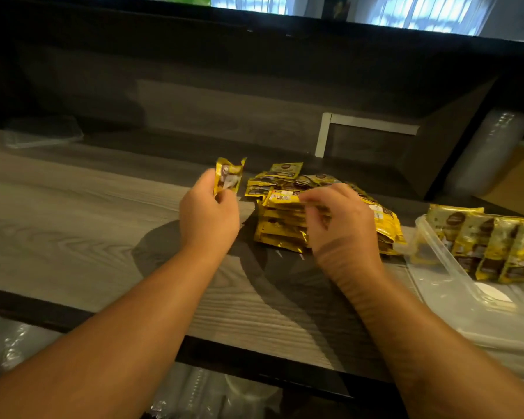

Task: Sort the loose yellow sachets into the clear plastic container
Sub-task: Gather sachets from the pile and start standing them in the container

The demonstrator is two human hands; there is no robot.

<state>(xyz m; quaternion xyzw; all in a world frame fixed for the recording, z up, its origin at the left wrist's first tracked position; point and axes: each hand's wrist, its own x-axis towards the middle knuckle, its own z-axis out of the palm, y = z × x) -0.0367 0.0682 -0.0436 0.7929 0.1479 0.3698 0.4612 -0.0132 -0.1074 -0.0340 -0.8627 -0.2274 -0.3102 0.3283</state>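
Note:
A pile of loose yellow sachets [282, 220] lies on the grey wood-grain counter [73, 225], right of centre. My left hand [208, 216] holds one yellow sachet [229, 176] upright by its lower edge, just left of the pile. My right hand [339, 219] hovers over the pile and pinches the edge of the top sachet [282, 196]. At the right edge stands the clear plastic container [445, 264] with a row of yellow sachets [493, 246] standing on end inside it.
A clear lid or second container [43, 131] lies at the far left of the counter. A dark raised ledge [254, 55] runs behind the counter. Clear plastic wrapping [194, 388] shows on the shelf below the front edge.

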